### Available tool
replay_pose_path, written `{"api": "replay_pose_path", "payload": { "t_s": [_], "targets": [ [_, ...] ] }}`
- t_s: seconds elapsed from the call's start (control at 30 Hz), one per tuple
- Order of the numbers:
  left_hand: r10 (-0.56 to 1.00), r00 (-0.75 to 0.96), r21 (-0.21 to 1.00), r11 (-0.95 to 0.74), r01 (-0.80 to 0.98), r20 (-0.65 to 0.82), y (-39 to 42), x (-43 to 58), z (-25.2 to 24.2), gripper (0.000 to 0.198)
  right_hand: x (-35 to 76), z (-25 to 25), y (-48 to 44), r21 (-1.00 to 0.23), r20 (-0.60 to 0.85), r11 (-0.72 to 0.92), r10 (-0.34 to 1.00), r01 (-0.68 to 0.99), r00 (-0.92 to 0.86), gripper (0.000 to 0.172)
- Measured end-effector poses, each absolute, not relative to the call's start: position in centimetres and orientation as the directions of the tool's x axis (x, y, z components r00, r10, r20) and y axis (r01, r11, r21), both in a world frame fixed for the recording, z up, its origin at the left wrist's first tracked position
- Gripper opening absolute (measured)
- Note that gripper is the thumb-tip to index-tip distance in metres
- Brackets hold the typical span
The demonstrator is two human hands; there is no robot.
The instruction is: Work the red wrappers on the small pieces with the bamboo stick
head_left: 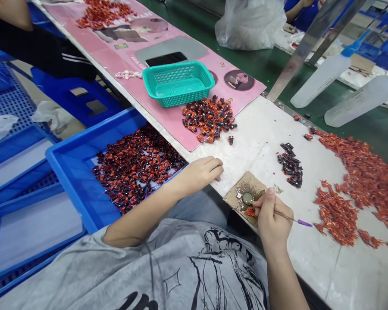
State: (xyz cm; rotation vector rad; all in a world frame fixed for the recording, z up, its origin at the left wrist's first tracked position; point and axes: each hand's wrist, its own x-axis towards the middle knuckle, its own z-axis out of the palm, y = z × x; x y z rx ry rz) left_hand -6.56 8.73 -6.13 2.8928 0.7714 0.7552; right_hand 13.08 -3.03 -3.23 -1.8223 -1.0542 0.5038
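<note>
My right hand [274, 215] pinches a thin stick with a purple end [305, 223] above a piece of brown cardboard [248, 181]. On this smeared cardboard sits a small round dish [247, 198] of murky liquid. A small orange piece [250, 212] shows just below the dish, beside my right fingers; whether they touch it I cannot tell. My left hand [205, 172] rests at the table's front edge with its fingers curled under; anything inside them is hidden. Small black parts [290, 165] lie beyond the cardboard, and orange parts [338, 213] are heaped to the right.
A teal basket [179, 97] and a pile of joined black-orange pieces [210, 118] stand on a pink mat [177, 133]. A blue crate [74, 185] of similar pieces is at my left. White squeeze bottles [323, 79] lean at the back right. Another person's arm [14, 17] is at upper left.
</note>
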Motion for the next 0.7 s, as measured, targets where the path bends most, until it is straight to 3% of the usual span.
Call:
{"api": "replay_pose_path", "payload": {
  "t_s": [0.27, 0.43, 0.5, 0.6, 0.7],
  "targets": [
    [0.673, 0.533, 0.387, -0.735, 0.557, 0.513, 7.3, -5.4, -6.1, 0.02, 13.3, -2.8, -2.9, -0.931, 0.022, -0.183, 0.835, 0.316, 0.549, 0.067],
    [0.745, 0.366, 0.721, -0.654, 0.231, 0.558, 5.3, -4.6, -5.5, 0.024, 14.2, -2.1, -3.3, -0.956, 0.039, -0.126, 0.843, 0.266, 0.537, 0.062],
    [0.808, 0.339, 0.837, -0.539, 0.097, 0.482, 4.4, -4.1, -5.2, 0.023, 14.5, -2.1, -3.7, -0.968, 0.051, -0.09, 0.844, 0.234, 0.535, 0.056],
    [0.915, 0.333, 0.973, -0.199, -0.115, 0.227, 3.3, -3.5, -4.7, 0.029, 15.0, -2.3, -4.3, -0.985, 0.044, -0.047, 0.863, 0.166, 0.503, 0.046],
    [0.915, 0.4, 0.945, 0.178, -0.274, -0.056, 2.6, -2.9, -4.2, 0.047, 15.3, -2.3, -4.7, -0.99, 0.028, -0.041, 0.887, 0.138, 0.461, 0.043]
  ]
}}
